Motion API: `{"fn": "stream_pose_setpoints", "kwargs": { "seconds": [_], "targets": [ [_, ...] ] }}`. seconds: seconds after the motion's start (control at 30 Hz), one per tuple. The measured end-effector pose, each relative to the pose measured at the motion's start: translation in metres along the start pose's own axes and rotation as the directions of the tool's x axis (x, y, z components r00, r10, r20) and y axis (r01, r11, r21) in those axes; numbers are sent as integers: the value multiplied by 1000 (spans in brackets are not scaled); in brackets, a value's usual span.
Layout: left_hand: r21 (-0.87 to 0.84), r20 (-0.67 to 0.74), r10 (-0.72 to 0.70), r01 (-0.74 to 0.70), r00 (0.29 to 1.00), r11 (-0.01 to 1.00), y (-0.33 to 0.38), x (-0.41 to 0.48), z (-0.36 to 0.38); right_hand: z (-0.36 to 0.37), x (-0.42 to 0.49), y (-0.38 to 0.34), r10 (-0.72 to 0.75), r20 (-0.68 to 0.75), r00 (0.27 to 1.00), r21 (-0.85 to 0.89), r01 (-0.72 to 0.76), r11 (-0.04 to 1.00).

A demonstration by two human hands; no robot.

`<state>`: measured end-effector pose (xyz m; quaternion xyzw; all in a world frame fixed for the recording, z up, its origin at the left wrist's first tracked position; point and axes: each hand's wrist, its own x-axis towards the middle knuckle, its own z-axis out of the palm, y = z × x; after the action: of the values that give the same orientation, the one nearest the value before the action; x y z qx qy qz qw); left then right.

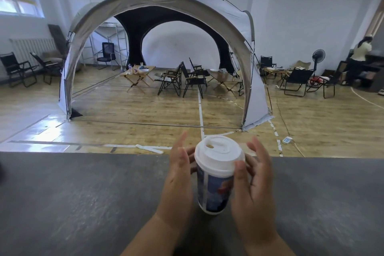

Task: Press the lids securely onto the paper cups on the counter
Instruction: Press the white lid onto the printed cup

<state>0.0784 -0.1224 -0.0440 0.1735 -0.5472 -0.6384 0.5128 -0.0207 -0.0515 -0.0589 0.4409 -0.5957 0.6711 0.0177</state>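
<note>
1. Head view, looking down: one paper cup [215, 191] stands upright on the dark grey counter [83, 193], near its far edge, right between the two hands.
2. Progress-wise, the white lid [218, 156] is already on this cup and looks level all round the rim, so I'd guess it's seated or very nearly. Maybe one last squeeze round the edge to be sure.
3. Left hand [179, 176] sits beside the cup's left side, fingers straight and loose, not wrapped round anything. Can't tell if it actually touches the cup wall.
4. Right hand [256, 181] is spread out on the other side, thumb [239, 169] against the lid's rim, other fingers fanned clear of it.
5. What's in the cup? No idea, the lid hides it.
6. Task says cups, plural, but only this one shows, so I can't say how many are left.
</note>
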Motion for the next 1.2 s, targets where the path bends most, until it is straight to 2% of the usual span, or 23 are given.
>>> {"fn": "stream_pose_setpoints", "kwargs": {
  "seconds": [0.07, 0.13, 0.2, 0.3, 0.47, 0.6, 0.67, 0.77, 0.83, 0.9, 0.97, 1.07, 1.13, 1.2],
  "targets": [
    [17, -15, 17, -16, 1000, 1000, 3, 2, -1, 0, 0, -2, -20, 15, 1000, -9, 20, 1000],
    [38, 9, 18, -19, 1000, 999, 3, 1, -1, 2, -1, -5, 19, 137, 990, -12, -18, 1000],
    [31, 43, 13, -14, 999, 999, 2, -2, -1, 2, -2, -5, 68, 197, 978, -47, -60, 997],
    [-21, 92, 4, -2, 996, 1000, 5, -4, 1, 3, -3, -2, 77, 184, 980, -72, -64, 995],
    [54, -18, 18, -17, 1000, 998, 2, 1, -1, 4, -4, -2, -70, 55, 996, 17, 69, 997],
    [113, 20, 18, -20, 1000, 993, 3, -1, -1, 2, -2, -4, 74, 152, 986, -8, -74, 997],
    [116, 26, 54, -57, 998, 992, 2, -3, 0, 2, -1, 1, 160, 190, 969, 36, -170, 985],
    [63, 68, 61, -65, 996, 996, 7, -2, 3, 1, 1, 2, 220, 239, 946, 138, -257, 956],
    [68, 98, 53, -60, 994, 996, 7, -4, 2, 1, 2, 0, 227, 251, 941, 145, -269, 952],
    [66, 143, -15, 6, 990, 998, 6, -4, 1, -1, 6, -3, 219, 240, 946, 148, -259, 955],
    [55, 193, -166, 158, 967, 986, 7, -2, -4, -8, 15, -5, 273, 169, 947, 205, -304, 930],
    [124, 320, -413, 394, 853, 911, 10, 2, -10, -24, 33, -2, 467, 108, 878, 415, -467, 781],
    [145, 359, -516, 499, 778, 854, 7, 2, -9, -32, 40, 2, 546, 138, 827, 457, -542, 706],
    [132, 335, -547, 537, 767, 833, 2, -2, -5, -34, 40, 1, 580, 198, 790, 451, -599, 662]
  ]
}}
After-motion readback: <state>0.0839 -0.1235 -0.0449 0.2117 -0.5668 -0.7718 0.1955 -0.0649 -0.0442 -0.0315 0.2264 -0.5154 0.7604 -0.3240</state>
